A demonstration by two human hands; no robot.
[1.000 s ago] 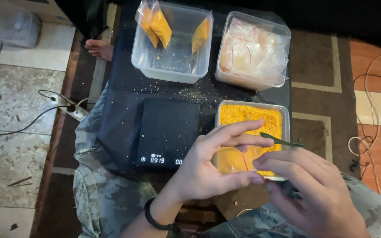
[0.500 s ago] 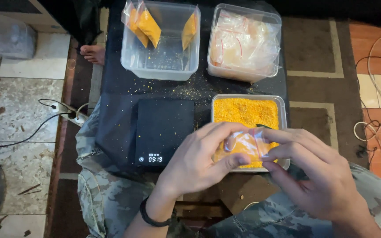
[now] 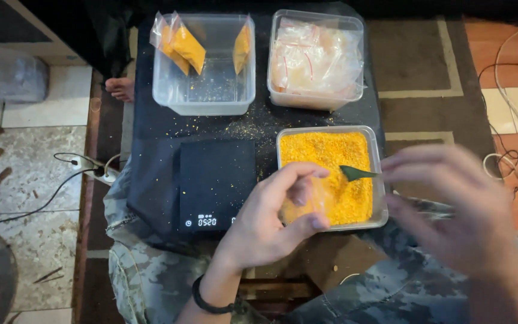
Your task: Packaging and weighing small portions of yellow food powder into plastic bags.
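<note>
Now the left hand (image 3: 271,219) curls around a small clear bag (image 3: 307,204), thumb below and fingers arched over the top, pinching it at the near left corner of the tub (image 3: 379,180) of orange crumbs. The right hand (image 3: 457,210) is blurred, fingers spread wide and loose, holding nothing that can be made out; it hovers just right of the tub, near the green scoop (image 3: 355,173) lying on the crumbs. Left of the tub sits the black scale (image 3: 217,180). Beyond stand two clear boxes, one (image 3: 202,102) with filled packets, the other (image 3: 316,99) with empty bags.
</note>
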